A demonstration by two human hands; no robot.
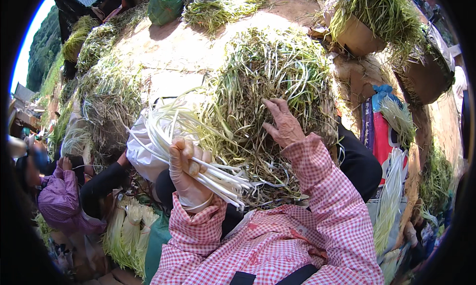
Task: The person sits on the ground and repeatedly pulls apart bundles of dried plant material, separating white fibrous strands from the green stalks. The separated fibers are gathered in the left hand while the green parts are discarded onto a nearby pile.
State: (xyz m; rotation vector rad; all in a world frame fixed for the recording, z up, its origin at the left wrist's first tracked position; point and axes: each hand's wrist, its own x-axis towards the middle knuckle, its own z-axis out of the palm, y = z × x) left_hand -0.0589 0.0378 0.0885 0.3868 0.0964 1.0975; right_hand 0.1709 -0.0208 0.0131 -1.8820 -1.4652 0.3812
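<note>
My left hand (190,170) is closed around a bunch of long white-stemmed greens (223,179) that look like blanched chives. Their white ends point toward my lap, and the pale leaf ends fan out up and to the left. A thin, pale glove seems to cover this hand. My right hand (284,123) has its fingers apart and nothing visible in them. It is at the near part of a large heap of green and withered stalks (275,69); whether the fingertips touch the heap, I cannot tell. Loose strands and brown roots lie between the heap and my lap.
A white sack (143,147) stands left of my left hand. Tied bundles of pale stalks (130,229) lie lower left, near a person in a purple checked top (61,201). On the right, sorted pale stalks (390,195) rest on a red printed bag (383,136). A green bag (166,6) sits farther off.
</note>
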